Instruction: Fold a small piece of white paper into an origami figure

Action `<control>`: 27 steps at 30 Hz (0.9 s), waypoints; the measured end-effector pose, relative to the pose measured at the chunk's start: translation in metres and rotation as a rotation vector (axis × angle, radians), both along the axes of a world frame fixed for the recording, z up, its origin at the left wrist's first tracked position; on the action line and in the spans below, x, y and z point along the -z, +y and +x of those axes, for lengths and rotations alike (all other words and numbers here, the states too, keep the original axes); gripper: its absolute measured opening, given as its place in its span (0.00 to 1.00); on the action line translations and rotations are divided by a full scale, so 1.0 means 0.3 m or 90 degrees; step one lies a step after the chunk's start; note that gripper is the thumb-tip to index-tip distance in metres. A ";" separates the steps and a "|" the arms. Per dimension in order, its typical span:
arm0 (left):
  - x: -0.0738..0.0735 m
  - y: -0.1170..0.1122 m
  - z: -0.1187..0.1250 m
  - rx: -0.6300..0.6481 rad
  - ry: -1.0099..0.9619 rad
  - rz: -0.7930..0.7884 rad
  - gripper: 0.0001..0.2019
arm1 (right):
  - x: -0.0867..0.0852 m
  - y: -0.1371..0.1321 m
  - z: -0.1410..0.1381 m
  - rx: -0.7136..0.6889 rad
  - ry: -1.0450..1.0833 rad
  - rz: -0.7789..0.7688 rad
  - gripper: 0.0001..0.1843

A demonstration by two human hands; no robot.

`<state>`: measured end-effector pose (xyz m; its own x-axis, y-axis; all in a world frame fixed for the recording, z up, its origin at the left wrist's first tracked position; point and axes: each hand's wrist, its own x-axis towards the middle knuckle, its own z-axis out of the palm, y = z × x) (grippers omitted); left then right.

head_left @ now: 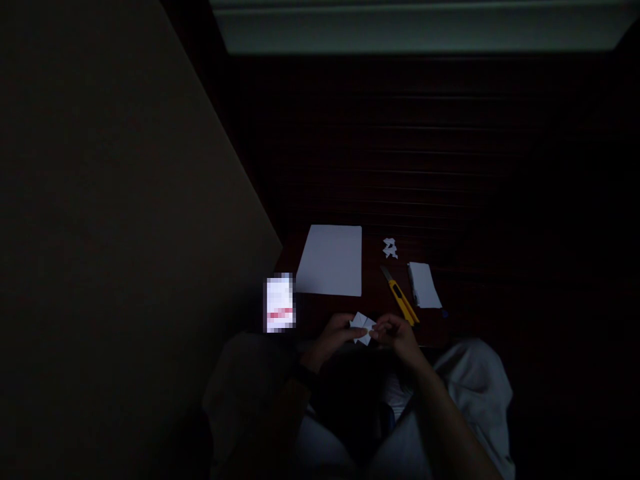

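Between my hands is a small folded piece of white paper [363, 321], with creases and pointed corners showing. My left hand [338, 331] grips it from the left, thumb lying across its face. On its right edge my right hand [393, 331] pinches the paper with bent fingers. Just beyond the right hand lies a yellow utility knife [401, 300], its blade out and pointing away from me. Small folded white paper pieces [390, 248] rest farther back on the dark table.
A large white paper sheet [333, 260] lies at the table's back left, and a stack of smaller white paper [425, 285] at the right. A bright, pixelated screen [279, 300] glows at the left. A pale wall or panel [125, 167] rises on the left side.
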<state>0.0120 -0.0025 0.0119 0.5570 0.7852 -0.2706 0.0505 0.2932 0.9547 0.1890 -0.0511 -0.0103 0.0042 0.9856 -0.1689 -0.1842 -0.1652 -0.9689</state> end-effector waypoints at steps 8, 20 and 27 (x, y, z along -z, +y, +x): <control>-0.004 0.004 -0.003 0.021 -0.013 -0.013 0.11 | 0.004 0.000 0.002 -0.003 -0.026 0.009 0.16; -0.015 -0.003 -0.006 0.006 -0.022 -0.003 0.12 | 0.016 -0.001 0.002 -0.013 0.009 0.025 0.14; 0.001 0.001 -0.002 0.009 0.018 0.022 0.14 | 0.016 0.000 0.003 -0.022 0.011 0.028 0.13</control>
<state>0.0114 -0.0022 0.0118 0.5610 0.7859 -0.2600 0.0820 0.2598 0.9622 0.1898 -0.0510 -0.0152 -0.0323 0.9915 -0.1257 -0.1957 -0.1296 -0.9721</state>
